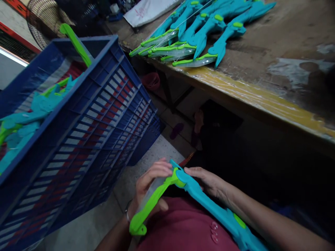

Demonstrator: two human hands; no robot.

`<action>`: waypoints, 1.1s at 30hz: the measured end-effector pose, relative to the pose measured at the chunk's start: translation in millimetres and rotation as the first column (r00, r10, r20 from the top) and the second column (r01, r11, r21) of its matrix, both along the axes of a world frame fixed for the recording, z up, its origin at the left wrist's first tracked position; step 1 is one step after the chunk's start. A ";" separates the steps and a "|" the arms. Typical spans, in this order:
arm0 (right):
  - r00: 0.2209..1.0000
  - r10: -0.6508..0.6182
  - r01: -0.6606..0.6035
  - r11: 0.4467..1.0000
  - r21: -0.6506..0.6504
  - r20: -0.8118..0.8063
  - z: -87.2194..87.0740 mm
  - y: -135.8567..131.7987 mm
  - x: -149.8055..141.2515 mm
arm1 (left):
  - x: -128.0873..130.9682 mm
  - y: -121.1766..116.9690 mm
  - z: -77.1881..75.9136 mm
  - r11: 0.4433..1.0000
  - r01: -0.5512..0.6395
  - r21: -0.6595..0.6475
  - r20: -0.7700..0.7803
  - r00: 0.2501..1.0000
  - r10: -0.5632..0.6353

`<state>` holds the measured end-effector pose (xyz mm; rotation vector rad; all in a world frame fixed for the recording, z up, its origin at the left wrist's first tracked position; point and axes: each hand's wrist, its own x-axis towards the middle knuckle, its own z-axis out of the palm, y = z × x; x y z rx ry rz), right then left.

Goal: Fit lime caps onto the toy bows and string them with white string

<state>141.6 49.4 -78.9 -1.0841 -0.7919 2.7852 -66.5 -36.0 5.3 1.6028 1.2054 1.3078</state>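
Note:
A long jointed plastic piece, with one teal arm (206, 202) and one lime-green arm (154, 205), lies across the front of my body. The two arms meet at an angle near a round joint. My left hand (150, 184) is closed around the green arm, where a translucent strip runs along its side; the fingertips reach the joint. My right hand (206, 179) grips the teal arm from behind, close to the joint, with its thumb at the top edge. Part of its fingers is hidden behind the piece.
Left of me stands a tall blue plastic crate (86, 129) holding more teal-and-green pieces (44, 101). Several similar pieces (206, 31) lie along the edge of a worn wooden table (282, 45). A fan (48, 17) stands behind the crate. Below the table shows a pink container (151, 81).

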 end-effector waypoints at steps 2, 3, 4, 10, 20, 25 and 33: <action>0.998 -0.063 0.063 0.998 0.001 0.002 -0.6 -3.3 0.3 | 9.6 -9.2 17.1 0.990 -0.137 0.032 0.036 0.990 0.136; 0.996 -0.090 0.090 0.996 0.004 -0.001 0.7 -4.1 0.6 | 12.9 -10.9 23.1 0.981 -0.191 0.040 0.068 0.980 0.188; 0.994 -0.106 0.106 0.994 0.010 -0.010 3.0 -4.2 0.9 | 14.4 -10.2 26.7 0.969 -0.243 0.035 0.123 0.964 0.237; 0.983 -0.178 0.176 0.984 0.027 0.049 16.3 0.3 6.0 | -7.3 33.6 6.8 0.926 -0.311 -0.214 0.567 0.733 0.377; 0.944 -0.228 0.127 0.918 0.376 0.237 15.2 -5.0 16.9 | 4.2 59.7 -8.7 0.960 -0.057 -0.274 0.709 0.663 0.242; 0.890 -0.377 0.067 0.666 0.743 0.258 30.2 3.5 30.9 | -3.1 56.2 -14.4 0.954 -0.061 -0.292 0.715 0.649 0.261; 0.885 -0.382 -0.098 0.410 0.907 0.268 53.1 21.4 33.0 | 3.1 55.0 -15.1 0.952 -0.069 -0.299 0.752 0.597 0.279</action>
